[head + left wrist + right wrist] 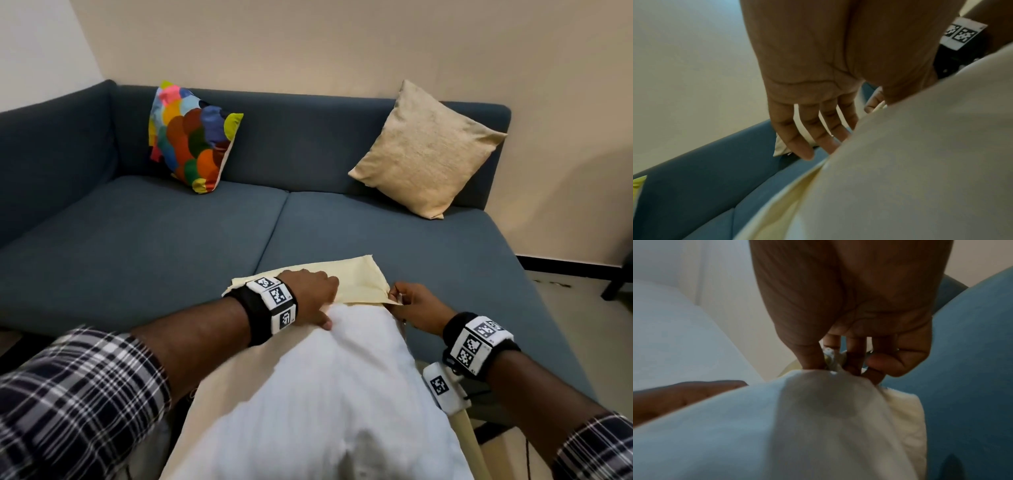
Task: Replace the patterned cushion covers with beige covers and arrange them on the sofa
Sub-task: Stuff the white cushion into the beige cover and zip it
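Left hand (313, 296), fingers straight, presses the pale cover (356, 277); right hand (416, 306) pinches the cover's edge. White insert (329, 394), long axis toward 12 o'clock, enters it on the sofa (154, 240). Patterned cushion (191, 137) at 11 o'clock, beige cushion (428, 150) at 1.

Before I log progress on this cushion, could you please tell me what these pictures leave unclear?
- Left hand fingertips: head view, tucked under the pale yellow fabric cover.
- White cushion insert near end: cut off by the head view's bottom edge.
- What the right hand pinches: right wrist view, blurred, cover edge or zip unclear.
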`<state>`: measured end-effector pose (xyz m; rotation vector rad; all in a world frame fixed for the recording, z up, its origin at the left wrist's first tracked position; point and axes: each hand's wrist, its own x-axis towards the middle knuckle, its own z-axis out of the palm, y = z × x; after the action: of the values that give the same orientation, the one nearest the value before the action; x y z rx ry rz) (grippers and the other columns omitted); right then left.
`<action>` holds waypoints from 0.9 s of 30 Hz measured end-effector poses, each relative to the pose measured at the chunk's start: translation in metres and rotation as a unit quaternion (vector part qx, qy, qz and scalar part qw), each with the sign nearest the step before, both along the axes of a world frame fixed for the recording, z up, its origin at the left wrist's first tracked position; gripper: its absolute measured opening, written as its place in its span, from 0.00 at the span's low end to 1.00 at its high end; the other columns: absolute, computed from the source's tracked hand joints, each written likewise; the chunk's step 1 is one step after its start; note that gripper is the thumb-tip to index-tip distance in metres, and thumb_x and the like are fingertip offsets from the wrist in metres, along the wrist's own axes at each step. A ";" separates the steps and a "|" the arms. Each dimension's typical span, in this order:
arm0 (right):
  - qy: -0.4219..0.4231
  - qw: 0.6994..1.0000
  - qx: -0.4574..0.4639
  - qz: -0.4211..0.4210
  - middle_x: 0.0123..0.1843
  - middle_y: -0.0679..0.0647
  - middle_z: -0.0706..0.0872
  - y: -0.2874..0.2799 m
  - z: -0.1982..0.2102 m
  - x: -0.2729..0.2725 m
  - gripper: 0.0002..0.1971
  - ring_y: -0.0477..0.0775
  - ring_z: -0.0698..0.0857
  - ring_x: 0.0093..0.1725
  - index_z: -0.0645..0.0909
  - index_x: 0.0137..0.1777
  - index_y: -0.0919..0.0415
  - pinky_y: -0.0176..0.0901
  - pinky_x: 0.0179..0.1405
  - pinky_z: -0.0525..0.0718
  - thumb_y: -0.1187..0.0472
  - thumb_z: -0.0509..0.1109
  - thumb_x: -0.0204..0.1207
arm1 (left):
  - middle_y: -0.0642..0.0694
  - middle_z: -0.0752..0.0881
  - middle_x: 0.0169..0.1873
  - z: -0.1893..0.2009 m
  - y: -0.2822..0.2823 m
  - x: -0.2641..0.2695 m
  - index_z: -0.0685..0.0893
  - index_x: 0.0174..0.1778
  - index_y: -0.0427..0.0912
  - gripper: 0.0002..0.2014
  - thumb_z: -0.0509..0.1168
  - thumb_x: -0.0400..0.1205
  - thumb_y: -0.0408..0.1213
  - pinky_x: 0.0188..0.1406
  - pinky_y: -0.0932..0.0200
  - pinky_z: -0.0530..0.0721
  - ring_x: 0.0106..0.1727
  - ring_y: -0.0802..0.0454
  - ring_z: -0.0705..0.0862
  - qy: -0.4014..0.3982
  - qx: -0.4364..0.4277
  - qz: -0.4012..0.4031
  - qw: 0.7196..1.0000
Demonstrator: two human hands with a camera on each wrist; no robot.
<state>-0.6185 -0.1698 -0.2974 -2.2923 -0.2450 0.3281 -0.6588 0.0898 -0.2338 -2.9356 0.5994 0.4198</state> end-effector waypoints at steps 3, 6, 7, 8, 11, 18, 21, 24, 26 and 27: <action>0.022 0.995 -0.097 -0.002 0.36 0.49 0.83 -0.005 -0.002 -0.007 0.12 0.53 0.82 0.35 0.75 0.39 0.53 0.47 0.35 0.85 0.52 0.75 0.77 | 0.48 0.82 0.60 -0.015 0.005 -0.004 0.79 0.56 0.51 0.19 0.71 0.78 0.59 0.50 0.51 0.77 0.62 0.41 0.80 0.012 -0.017 0.030 0.999; 0.143 0.989 -0.006 -0.033 0.34 0.53 0.83 0.002 0.000 -0.024 0.08 0.53 0.83 0.27 0.75 0.43 0.54 0.44 0.27 0.85 0.56 0.67 0.83 | 0.49 0.78 0.59 -0.029 0.009 -0.012 0.77 0.57 0.51 0.21 0.69 0.79 0.61 0.52 0.47 0.77 0.62 0.43 0.77 -0.019 -0.017 0.055 0.998; 0.189 0.980 0.032 -0.044 0.35 0.54 0.83 0.004 0.001 -0.029 0.06 0.54 0.82 0.26 0.77 0.46 0.54 0.44 0.28 0.85 0.58 0.64 0.85 | 0.49 0.77 0.60 -0.031 0.011 -0.014 0.75 0.59 0.50 0.23 0.69 0.78 0.62 0.52 0.46 0.76 0.62 0.42 0.76 -0.034 -0.019 0.064 0.997; 0.229 0.970 0.062 -0.050 0.37 0.56 0.82 0.004 0.003 -0.033 0.05 0.55 0.81 0.25 0.78 0.50 0.55 0.45 0.28 0.84 0.60 0.62 0.86 | 0.49 0.75 0.61 -0.033 0.015 -0.015 0.72 0.62 0.51 0.25 0.69 0.78 0.62 0.50 0.46 0.75 0.62 0.41 0.75 -0.045 -0.027 0.075 0.996; 0.276 0.953 0.114 -0.055 0.34 0.57 0.77 0.001 0.002 -0.035 0.03 0.54 0.73 0.22 0.77 0.52 0.60 0.39 0.23 0.70 0.64 0.62 0.84 | 0.50 0.74 0.65 -0.038 0.029 -0.016 0.69 0.70 0.56 0.27 0.67 0.80 0.62 0.48 0.47 0.73 0.64 0.39 0.77 -0.028 -0.039 0.097 0.994; 0.207 0.958 0.197 -0.014 0.27 0.56 0.70 -0.013 0.005 -0.044 0.09 0.48 0.64 0.19 0.71 0.43 0.60 0.36 0.20 0.56 0.71 0.65 0.83 | 0.44 0.84 0.56 -0.046 0.041 -0.016 0.81 0.58 0.53 0.12 0.54 0.88 0.49 0.55 0.46 0.81 0.59 0.37 0.85 -0.035 0.008 0.098 0.995; 0.169 0.967 0.189 0.020 0.25 0.55 0.71 -0.012 0.002 -0.056 0.09 0.49 0.68 0.17 0.70 0.43 0.61 0.37 0.19 0.58 0.72 0.67 0.79 | 0.41 0.86 0.53 -0.039 0.037 -0.014 0.82 0.55 0.49 0.13 0.54 0.88 0.48 0.48 0.50 0.79 0.54 0.36 0.87 -0.127 0.009 0.126 0.984; 0.138 0.969 0.206 -0.001 0.28 0.58 0.71 -0.006 0.008 -0.061 0.10 0.50 0.68 0.18 0.70 0.44 0.61 0.35 0.17 0.60 0.74 0.65 0.81 | 0.43 0.88 0.52 -0.025 0.032 -0.003 0.85 0.54 0.48 0.14 0.57 0.86 0.49 0.43 0.53 0.73 0.54 0.36 0.89 -0.189 0.023 0.167 0.967; 0.126 0.958 0.250 -0.062 0.29 0.57 0.68 -0.001 0.010 -0.058 0.10 0.48 0.63 0.20 0.71 0.45 0.61 0.32 0.17 0.59 0.76 0.63 0.82 | 0.44 0.89 0.50 -0.016 0.029 0.005 0.85 0.51 0.47 0.12 0.59 0.84 0.47 0.40 0.54 0.74 0.51 0.36 0.89 -0.203 0.010 0.193 0.960; 0.118 0.953 0.261 -0.097 0.28 0.57 0.69 0.002 0.011 -0.057 0.09 0.48 0.61 0.20 0.72 0.45 0.61 0.32 0.18 0.59 0.74 0.64 0.83 | 0.44 0.89 0.49 -0.013 0.028 0.007 0.85 0.49 0.47 0.11 0.60 0.82 0.47 0.39 0.54 0.75 0.51 0.36 0.89 -0.204 0.002 0.197 0.959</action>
<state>-0.6753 -0.1683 -0.2861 -1.7184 0.0202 0.3803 -0.6514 0.1177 -0.2465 -2.9954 -0.0401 -0.1589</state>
